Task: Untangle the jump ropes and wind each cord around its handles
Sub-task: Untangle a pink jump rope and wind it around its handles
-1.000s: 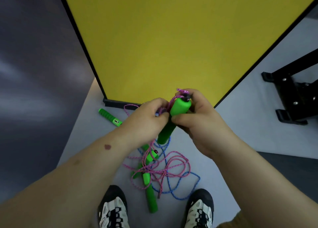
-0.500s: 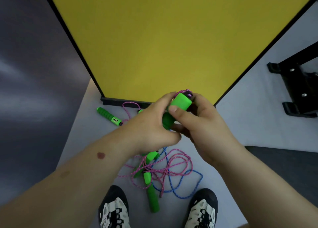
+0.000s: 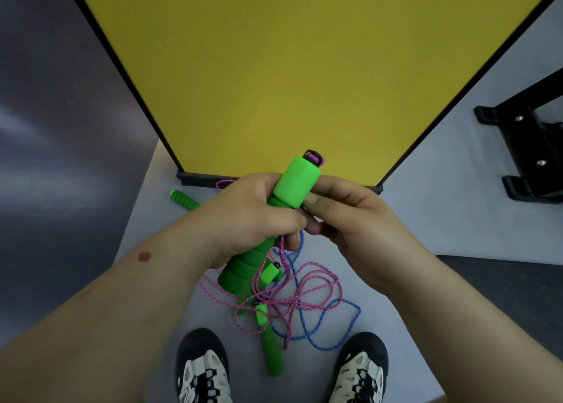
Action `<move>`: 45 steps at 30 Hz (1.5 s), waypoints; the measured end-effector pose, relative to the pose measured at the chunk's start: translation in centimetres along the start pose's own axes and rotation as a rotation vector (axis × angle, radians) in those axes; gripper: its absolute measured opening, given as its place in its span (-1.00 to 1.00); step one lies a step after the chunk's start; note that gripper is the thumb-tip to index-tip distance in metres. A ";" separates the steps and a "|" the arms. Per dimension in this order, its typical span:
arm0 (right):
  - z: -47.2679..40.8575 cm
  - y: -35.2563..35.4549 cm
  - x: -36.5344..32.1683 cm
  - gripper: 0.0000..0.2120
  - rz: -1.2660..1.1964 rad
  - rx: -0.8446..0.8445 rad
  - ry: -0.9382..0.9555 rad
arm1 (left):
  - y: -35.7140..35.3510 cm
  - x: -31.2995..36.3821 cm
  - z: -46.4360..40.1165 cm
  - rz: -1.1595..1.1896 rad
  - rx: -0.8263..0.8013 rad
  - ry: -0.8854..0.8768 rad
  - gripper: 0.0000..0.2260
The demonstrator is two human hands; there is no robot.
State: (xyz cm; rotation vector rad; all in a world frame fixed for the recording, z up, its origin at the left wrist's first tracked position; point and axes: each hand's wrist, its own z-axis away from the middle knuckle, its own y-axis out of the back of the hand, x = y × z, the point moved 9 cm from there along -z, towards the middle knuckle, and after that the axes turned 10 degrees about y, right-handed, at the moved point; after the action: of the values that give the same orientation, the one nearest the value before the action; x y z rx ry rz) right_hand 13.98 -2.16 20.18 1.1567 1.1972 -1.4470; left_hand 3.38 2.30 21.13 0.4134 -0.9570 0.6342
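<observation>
You're in the untangling step, nothing wound yet. Your left hand is wrapped around the middle of the green handle, held tilted above the floor, cap end up. Your right hand pinches just below the cap with thumb and fingers; it possibly also holds the pink cord, but that part is hidden. The pink cord exits the cap loop, drops below your fists and runs into the heap crossed with the blue cord and other handles between your shoes. Next: pull pink free of blue before wrapping. One handle lies well apart, left.
</observation>
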 end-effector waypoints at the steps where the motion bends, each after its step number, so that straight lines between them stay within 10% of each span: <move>1: 0.0 0.0 -0.1 -0.76 -0.065 0.012 -0.003 | -0.1 0.0 0.0 0.060 -0.026 0.009 -0.73; 18: 0.0 -0.3 -0.2 -0.67 -0.239 -0.033 -0.090 | -1.2 -0.7 0.7 0.220 -0.153 0.118 -0.84; 28: -0.3 2.5 -1.7 -0.86 -0.047 0.212 0.006 | -1.2 -0.8 0.5 0.202 -0.122 0.134 -0.80; 35: -0.1 1.2 -0.9 -0.93 -0.063 0.050 -0.043 | -0.8 -0.7 0.2 0.283 -0.058 0.148 -0.92; 45: -0.3 4.3 -2.4 -0.91 -0.211 0.371 0.033 | -1.5 -1.0 0.6 0.202 -0.131 0.171 -0.93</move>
State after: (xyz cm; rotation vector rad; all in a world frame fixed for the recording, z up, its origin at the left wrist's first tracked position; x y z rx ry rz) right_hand 18.62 -2.18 21.90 1.3348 1.1282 -1.8736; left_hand 3.59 0.47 20.50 0.1444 -0.8765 0.7724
